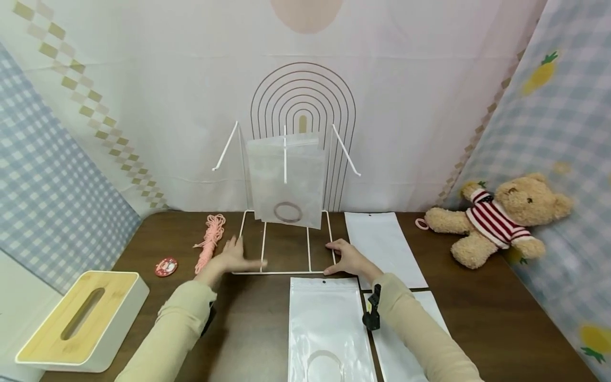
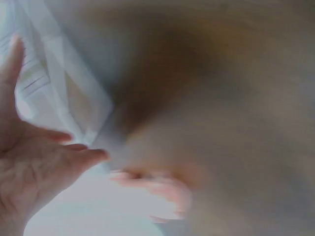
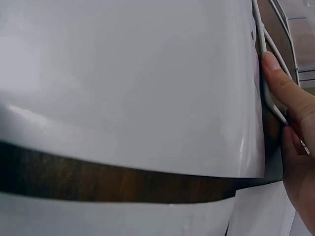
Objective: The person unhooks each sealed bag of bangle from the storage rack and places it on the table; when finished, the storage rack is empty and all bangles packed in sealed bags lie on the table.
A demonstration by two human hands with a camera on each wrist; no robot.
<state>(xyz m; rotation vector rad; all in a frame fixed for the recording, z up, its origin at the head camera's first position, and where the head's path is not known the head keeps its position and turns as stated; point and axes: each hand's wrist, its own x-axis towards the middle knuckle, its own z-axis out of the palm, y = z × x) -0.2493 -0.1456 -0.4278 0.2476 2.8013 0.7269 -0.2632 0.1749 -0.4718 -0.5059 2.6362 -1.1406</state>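
A white wire rack (image 1: 286,272) stands at the back of the table, its base flat and several arms reaching forward above. From its middle arm hang clear zip bags (image 1: 286,175), with a pinkish ring (image 1: 288,211) showing through. My left hand (image 1: 234,257) is spread over the rack's front left corner, thumb pointing inward; its fingers are straight in the left wrist view (image 2: 39,167). At the front right corner my right hand (image 1: 353,260) grips the base wire, thumb on the front and fingers on the side, seen also in the right wrist view (image 3: 295,103).
White zip bags (image 1: 386,246) lie right of the rack, one (image 1: 329,318) before it. A pink cord bundle (image 1: 210,241), red round badge (image 1: 166,267) and tissue box (image 1: 81,323) are left. A teddy bear (image 1: 501,217) sits right, beside a pink ring (image 1: 421,224).
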